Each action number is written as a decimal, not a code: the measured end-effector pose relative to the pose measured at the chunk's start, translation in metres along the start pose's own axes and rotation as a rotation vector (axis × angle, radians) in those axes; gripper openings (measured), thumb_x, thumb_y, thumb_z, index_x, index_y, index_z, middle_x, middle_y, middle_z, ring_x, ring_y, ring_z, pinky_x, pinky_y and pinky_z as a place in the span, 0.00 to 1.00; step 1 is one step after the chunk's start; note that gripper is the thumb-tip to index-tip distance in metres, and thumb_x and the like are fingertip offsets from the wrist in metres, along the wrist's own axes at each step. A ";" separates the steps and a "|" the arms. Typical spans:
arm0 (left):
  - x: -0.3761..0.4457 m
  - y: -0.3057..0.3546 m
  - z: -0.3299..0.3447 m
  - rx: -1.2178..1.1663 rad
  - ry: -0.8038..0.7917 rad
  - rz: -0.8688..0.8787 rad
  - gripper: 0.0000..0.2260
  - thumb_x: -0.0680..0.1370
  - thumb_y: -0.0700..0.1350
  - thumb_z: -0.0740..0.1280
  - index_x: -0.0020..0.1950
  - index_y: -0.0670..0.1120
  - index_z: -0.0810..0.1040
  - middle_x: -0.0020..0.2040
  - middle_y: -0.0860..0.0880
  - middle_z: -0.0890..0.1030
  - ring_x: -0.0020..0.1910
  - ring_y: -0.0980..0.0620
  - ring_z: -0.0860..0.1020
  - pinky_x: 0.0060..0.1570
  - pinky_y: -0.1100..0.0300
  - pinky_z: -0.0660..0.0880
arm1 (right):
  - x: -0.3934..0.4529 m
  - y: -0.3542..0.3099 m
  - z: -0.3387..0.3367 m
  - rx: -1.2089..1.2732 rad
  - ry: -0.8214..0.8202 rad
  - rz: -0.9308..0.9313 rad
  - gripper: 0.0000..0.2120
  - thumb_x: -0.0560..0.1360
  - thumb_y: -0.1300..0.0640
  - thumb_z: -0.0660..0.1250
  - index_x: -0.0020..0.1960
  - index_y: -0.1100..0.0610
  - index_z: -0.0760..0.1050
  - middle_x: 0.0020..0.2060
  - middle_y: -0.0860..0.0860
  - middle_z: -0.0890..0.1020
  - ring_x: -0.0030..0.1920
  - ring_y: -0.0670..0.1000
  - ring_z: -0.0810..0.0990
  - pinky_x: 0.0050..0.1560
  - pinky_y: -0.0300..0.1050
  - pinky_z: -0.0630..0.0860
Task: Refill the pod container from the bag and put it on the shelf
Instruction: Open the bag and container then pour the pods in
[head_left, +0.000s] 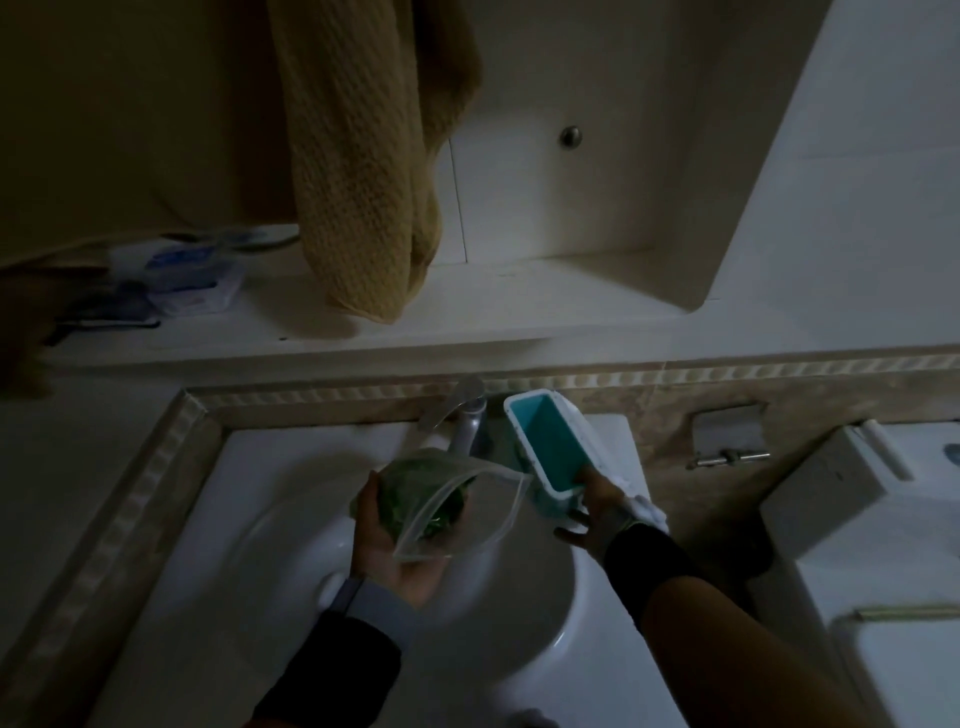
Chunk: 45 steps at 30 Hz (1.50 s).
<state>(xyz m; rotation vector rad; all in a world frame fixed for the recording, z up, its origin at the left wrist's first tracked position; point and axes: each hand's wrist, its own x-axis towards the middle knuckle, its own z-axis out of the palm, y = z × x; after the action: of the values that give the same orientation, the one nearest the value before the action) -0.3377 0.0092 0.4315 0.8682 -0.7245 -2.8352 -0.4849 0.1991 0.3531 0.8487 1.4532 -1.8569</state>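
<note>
Plastic zip bag (447, 514) (limp, light) cupped in left hand (400, 551); right hand (597, 514) grips rigid teal pod container (545, 447) base.

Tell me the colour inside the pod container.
Teal inside the pod container, seen from the head view.

The left hand (402, 545) lies palm up, fingers curled around a clear plastic zip bag of green pods (441, 506). The right hand (597, 512), wrist bent, grips the near end of a tilted teal-and-white rectangular plastic container (545, 449). Both forearms wear dark sleeves.
</note>
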 end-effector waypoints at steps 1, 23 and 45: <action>0.000 -0.001 0.001 0.002 0.002 0.002 0.34 0.72 0.63 0.67 0.72 0.43 0.74 0.71 0.36 0.76 0.72 0.35 0.71 0.74 0.36 0.61 | -0.002 0.003 0.000 0.030 -0.010 -0.001 0.18 0.76 0.50 0.65 0.66 0.49 0.70 0.58 0.55 0.72 0.58 0.61 0.75 0.42 0.60 0.79; -0.040 -0.019 0.030 -0.077 -0.264 0.175 0.30 0.75 0.67 0.63 0.61 0.43 0.84 0.63 0.37 0.82 0.59 0.35 0.82 0.56 0.38 0.78 | -0.140 0.031 -0.063 0.133 -0.216 -0.360 0.30 0.59 0.40 0.70 0.61 0.45 0.78 0.52 0.53 0.85 0.53 0.57 0.83 0.39 0.51 0.81; -0.081 -0.007 0.071 -0.011 -0.088 0.445 0.23 0.76 0.61 0.65 0.62 0.47 0.83 0.52 0.43 0.86 0.48 0.42 0.86 0.44 0.44 0.82 | -0.180 0.052 -0.064 0.074 -0.433 -0.559 0.14 0.60 0.42 0.73 0.44 0.29 0.82 0.47 0.41 0.88 0.48 0.46 0.87 0.53 0.61 0.82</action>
<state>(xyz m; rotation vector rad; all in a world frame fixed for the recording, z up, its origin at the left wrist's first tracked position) -0.3083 0.0624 0.5205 0.5038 -0.7949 -2.4859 -0.3289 0.2668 0.4552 0.0364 1.4293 -2.3236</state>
